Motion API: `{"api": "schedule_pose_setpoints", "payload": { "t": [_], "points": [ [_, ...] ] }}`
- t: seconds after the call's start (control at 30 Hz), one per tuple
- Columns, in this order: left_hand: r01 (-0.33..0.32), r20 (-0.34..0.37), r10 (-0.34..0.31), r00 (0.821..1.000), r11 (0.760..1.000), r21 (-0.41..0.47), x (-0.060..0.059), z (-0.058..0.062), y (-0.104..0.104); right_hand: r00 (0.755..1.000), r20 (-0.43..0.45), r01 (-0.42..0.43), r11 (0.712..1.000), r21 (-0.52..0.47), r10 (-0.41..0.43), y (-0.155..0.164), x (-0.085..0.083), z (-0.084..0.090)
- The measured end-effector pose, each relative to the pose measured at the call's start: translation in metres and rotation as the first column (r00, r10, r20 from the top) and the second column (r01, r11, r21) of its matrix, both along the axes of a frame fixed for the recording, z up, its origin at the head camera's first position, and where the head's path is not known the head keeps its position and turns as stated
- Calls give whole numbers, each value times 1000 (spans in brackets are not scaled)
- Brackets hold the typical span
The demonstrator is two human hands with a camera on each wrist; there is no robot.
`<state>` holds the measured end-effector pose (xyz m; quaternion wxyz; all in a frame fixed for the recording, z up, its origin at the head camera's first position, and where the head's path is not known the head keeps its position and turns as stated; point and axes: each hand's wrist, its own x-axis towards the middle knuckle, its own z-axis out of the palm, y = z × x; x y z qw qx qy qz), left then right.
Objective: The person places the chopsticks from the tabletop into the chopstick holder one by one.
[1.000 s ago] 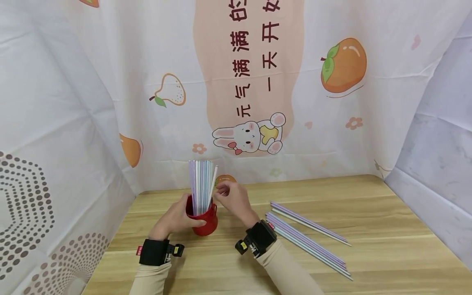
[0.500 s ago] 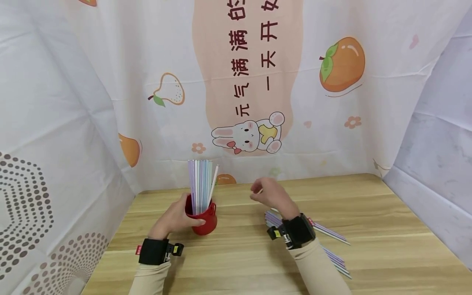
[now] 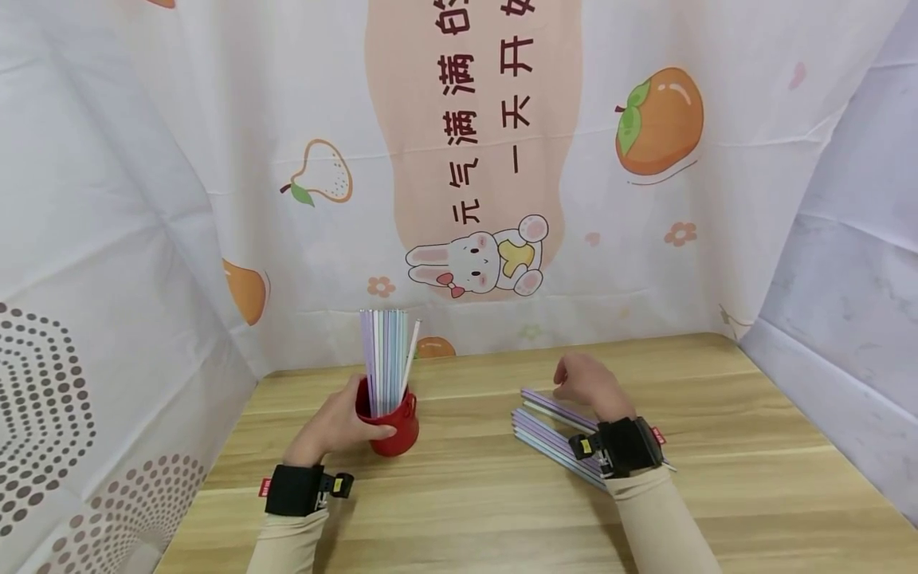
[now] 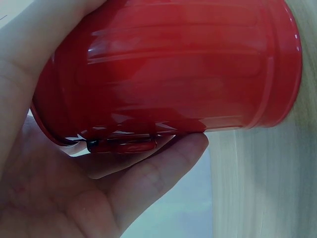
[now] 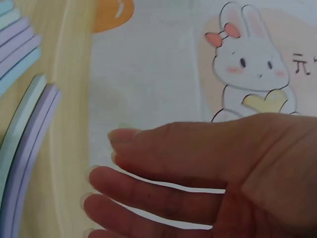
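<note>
My left hand (image 3: 331, 426) grips a small red metal bucket (image 3: 396, 434) standing on the table, with the thumb along its front. Upright in the bucket is a bundle of thin lilac, white and pale blue sticks (image 3: 385, 359); one white stick (image 3: 412, 355) leans to the right. In the left wrist view, fingers (image 4: 153, 178) wrap the bucket wall (image 4: 173, 69) near its ear. My right hand (image 3: 591, 387) hovers over the smaller group of loose sticks (image 3: 555, 408), partly covering it. Its fingers (image 5: 143, 193) are loosely bent with nothing between them.
A larger group of loose pastel sticks (image 3: 548, 446) lies slanting nearer the front, partly under the right wrist strap (image 3: 627, 446). The wood-grain table (image 3: 459, 510) ends at a printed cloth (image 3: 488, 335) behind. White cloth (image 3: 115, 239) hangs at the left.
My right hand has moved right, from beside the bucket to over the loose sticks. The left hand keeps its grip on the bucket. The whole head view has shifted slightly.
</note>
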<state>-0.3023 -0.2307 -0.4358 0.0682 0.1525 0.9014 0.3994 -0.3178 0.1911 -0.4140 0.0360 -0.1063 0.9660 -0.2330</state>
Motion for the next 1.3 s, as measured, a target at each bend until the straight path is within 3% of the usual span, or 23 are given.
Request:
{"api": "schedule_pose_setpoints", "payload": {
  "t": [0.23,0.53,0.7,1.3],
  "points": [
    [11,-19,-12,1000,1000,-12,1,3,-1,996,80,42,999,14,-43,7,-6,-11],
    [-5,6,5,1000,1000,-8,2,2,0,979,177,102,994,22,-105,10,-7,-27],
    [-22,30,21,999,1000,3,1,1,0,972,196,120,991,50,-128,11,-9,-30],
    [-7,7,7,1000,1000,-12,2,2,-1,961,228,139,987,80,-154,18,-15,-41]
  ]
}}
